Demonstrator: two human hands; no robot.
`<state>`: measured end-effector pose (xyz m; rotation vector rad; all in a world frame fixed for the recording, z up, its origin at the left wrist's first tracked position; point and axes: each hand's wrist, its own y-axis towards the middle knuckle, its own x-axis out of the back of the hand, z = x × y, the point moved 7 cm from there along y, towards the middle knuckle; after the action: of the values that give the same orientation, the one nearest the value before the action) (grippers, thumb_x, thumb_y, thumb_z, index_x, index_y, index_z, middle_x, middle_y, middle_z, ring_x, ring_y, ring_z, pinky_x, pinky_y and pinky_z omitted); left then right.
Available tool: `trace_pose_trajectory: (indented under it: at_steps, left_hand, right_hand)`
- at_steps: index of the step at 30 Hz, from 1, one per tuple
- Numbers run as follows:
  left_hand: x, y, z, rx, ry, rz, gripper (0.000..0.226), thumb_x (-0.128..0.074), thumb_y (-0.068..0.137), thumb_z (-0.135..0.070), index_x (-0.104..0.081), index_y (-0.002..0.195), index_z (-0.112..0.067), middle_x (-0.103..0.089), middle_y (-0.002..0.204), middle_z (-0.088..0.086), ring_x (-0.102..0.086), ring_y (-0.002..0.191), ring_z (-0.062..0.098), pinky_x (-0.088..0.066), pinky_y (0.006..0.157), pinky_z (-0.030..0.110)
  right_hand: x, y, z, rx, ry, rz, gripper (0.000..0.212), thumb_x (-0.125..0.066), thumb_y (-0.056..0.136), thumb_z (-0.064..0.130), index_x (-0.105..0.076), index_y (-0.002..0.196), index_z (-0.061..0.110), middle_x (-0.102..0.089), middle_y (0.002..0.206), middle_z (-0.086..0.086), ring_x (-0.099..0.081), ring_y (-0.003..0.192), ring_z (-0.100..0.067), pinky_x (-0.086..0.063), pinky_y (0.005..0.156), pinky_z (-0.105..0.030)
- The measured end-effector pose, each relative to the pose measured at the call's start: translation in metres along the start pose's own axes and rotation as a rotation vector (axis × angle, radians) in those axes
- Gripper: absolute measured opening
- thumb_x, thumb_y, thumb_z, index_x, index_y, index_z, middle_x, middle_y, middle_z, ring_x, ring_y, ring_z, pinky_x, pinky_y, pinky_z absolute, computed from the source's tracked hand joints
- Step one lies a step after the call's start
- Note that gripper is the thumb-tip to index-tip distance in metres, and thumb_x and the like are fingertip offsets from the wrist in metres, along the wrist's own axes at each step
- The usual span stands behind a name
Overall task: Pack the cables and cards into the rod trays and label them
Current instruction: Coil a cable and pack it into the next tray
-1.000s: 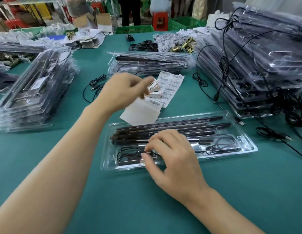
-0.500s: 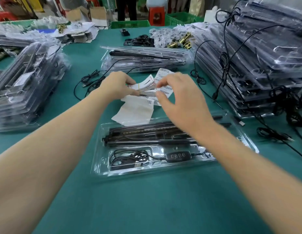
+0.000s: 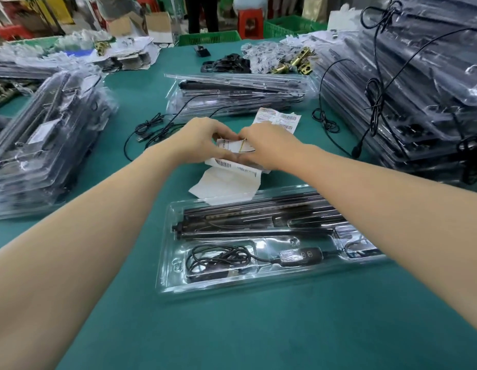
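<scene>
Left hand (image 3: 202, 140), right hand (image 3: 266, 148): ours, fingers curled, both pinching one small stack of cards (image 3: 232, 146) above the label sheets (image 3: 282, 120), just beyond the tray.

Tray (image 3: 168, 263), nearest us: open, rods (image 3: 258, 214) in the far channel, coiled cable (image 3: 218, 259) with its controller in the near one. We see no card in it and no label on it; we judge those two steps remain.

Right pile (image 3: 419, 89): trays, cables hanging loose.

Left pile (image 3: 58, 161): trays, the top one showing a white patch.

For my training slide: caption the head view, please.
Left hand and right hand pinch small white cards beyond a clear plastic rod tray.
</scene>
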<state>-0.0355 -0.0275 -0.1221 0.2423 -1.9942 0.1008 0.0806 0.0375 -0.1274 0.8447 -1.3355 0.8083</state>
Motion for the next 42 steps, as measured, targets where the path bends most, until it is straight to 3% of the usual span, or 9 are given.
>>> trace_pose_trajectory:
  at_steps: [5, 10, 15, 19, 22, 26, 29, 35, 42]
  left_hand:
    - [0.007, -0.003, 0.015, 0.020, -0.069, 0.013, 0.046, -0.087, 0.078, -0.039, -0.076, 0.121, -0.028, -0.072, 0.099, -0.018, -0.064, 0.095, -0.011, -0.046, 0.084, 0.007]
    - [0.010, 0.000, 0.017, 0.003, -0.093, -0.019, 0.034, -0.087, 0.079, -0.039, -0.078, 0.111, -0.034, -0.073, 0.099, -0.020, -0.063, 0.092, -0.013, -0.040, 0.074, -0.001]
    - [0.016, 0.002, 0.010, -0.038, -0.030, -0.041, 0.017, -0.081, 0.086, -0.035, -0.081, 0.103, -0.034, -0.076, 0.098, -0.011, -0.065, 0.098, 0.008, -0.046, 0.080, 0.015]
    - [0.015, 0.001, 0.006, -0.082, 0.097, -0.005, 0.016, -0.077, 0.090, -0.031, -0.079, 0.103, -0.040, -0.074, 0.093, -0.014, -0.059, 0.083, 0.000, -0.036, 0.065, 0.009]
    - [0.015, 0.000, 0.005, -0.079, 0.161, 0.006, 0.022, -0.073, 0.092, -0.023, -0.079, 0.104, -0.040, -0.068, 0.075, -0.025, -0.053, 0.067, -0.006, -0.035, 0.059, 0.024]
    - [0.017, 0.000, 0.001, -0.092, 0.173, 0.045, 0.027, -0.070, 0.094, -0.016, -0.079, 0.103, -0.039, -0.075, 0.092, -0.015, -0.050, 0.065, 0.013, -0.045, 0.064, 0.036]
    - [0.020, -0.002, -0.010, -0.178, 0.283, 0.038, 0.024, -0.067, 0.093, -0.014, -0.080, 0.101, -0.033, -0.062, 0.064, -0.028, -0.050, 0.058, 0.006, -0.033, 0.055, 0.029]
    - [0.026, -0.016, -0.039, -0.451, 0.532, -0.064, 0.023, -0.067, 0.091, -0.006, -0.078, 0.106, -0.020, -0.074, 0.108, -0.001, -0.064, 0.102, 0.030, -0.049, 0.071, 0.037]
    - [0.025, -0.029, -0.040, -0.599, 0.589, -0.227, 0.017, -0.063, 0.090, 0.009, -0.070, 0.097, -0.005, -0.069, 0.099, 0.010, -0.062, 0.088, 0.034, -0.047, 0.071, 0.041]
  right_hand:
    - [-0.003, -0.006, -0.003, -0.010, 0.200, -0.040, 0.041, -0.065, 0.094, 0.048, -0.068, 0.111, 0.011, -0.063, 0.098, -0.003, -0.059, 0.093, -0.026, -0.042, 0.069, -0.036]
    - [-0.003, -0.012, -0.005, -0.043, 0.373, -0.064, 0.043, -0.062, 0.094, 0.055, -0.071, 0.093, 0.013, -0.069, 0.091, -0.009, -0.061, 0.087, -0.027, -0.051, 0.078, -0.049]
    - [-0.007, -0.011, -0.010, -0.079, 0.451, -0.068, 0.039, -0.065, 0.096, 0.042, -0.073, 0.106, 0.005, -0.069, 0.104, -0.014, -0.063, 0.089, -0.030, -0.053, 0.079, -0.055]
    - [-0.003, -0.017, -0.008, -0.028, 0.478, -0.160, 0.031, -0.070, 0.094, 0.034, -0.067, 0.120, 0.017, -0.067, 0.119, -0.003, -0.060, 0.110, -0.022, -0.052, 0.088, -0.041]
    - [0.003, -0.023, -0.007, 0.052, 0.388, -0.216, 0.015, -0.068, 0.096, 0.031, -0.068, 0.105, 0.020, -0.068, 0.107, 0.000, -0.060, 0.102, -0.021, -0.049, 0.085, -0.039]
    - [0.008, -0.027, -0.012, 0.052, 0.332, -0.208, 0.015, -0.066, 0.095, 0.036, -0.067, 0.097, 0.021, -0.073, 0.109, 0.001, -0.052, 0.068, -0.001, -0.050, 0.079, -0.035]
    - [0.007, -0.026, -0.015, 0.034, 0.345, -0.200, 0.008, -0.067, 0.095, 0.030, -0.068, 0.097, 0.021, -0.070, 0.101, 0.005, -0.059, 0.086, -0.012, -0.045, 0.074, -0.033]
    - [0.004, -0.022, -0.018, 0.019, 0.409, -0.162, 0.014, -0.070, 0.091, 0.035, -0.068, 0.097, 0.023, -0.064, 0.095, 0.008, -0.056, 0.089, -0.015, -0.042, 0.072, -0.032]
    - [0.005, -0.015, -0.017, 0.007, 0.347, -0.128, 0.017, -0.073, 0.088, 0.039, -0.064, 0.100, 0.030, -0.067, 0.109, 0.007, -0.061, 0.104, -0.019, -0.050, 0.082, -0.037]
